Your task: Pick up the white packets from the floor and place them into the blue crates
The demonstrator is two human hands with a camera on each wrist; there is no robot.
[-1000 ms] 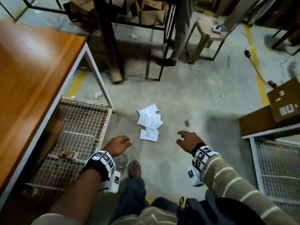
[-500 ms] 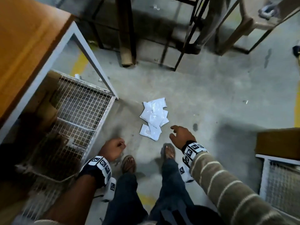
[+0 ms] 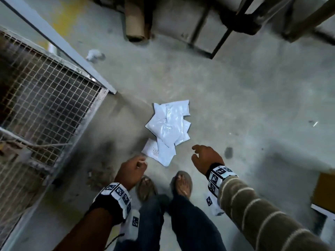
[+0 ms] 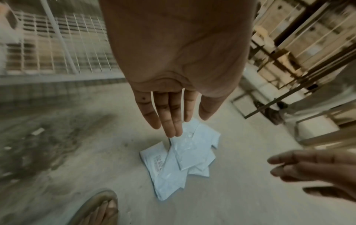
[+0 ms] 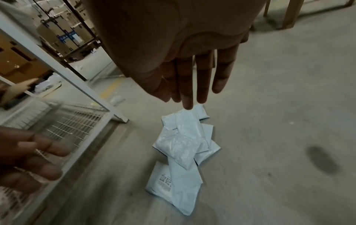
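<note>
Only unreadable print on packets [image 5: 179, 153]

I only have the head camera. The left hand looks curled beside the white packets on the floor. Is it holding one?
Observer: No. The left wrist view shows the left hand empty, fingers straight, pointing at the pile of white plastic packets.
Operator: And the right hand?
Observer: The right hand is empty too, with fingers straight in its wrist view.
Operator: Any marking on the nearest packet?
Observer: Yes, the right wrist view shows a printed barcode label on it.
</note>
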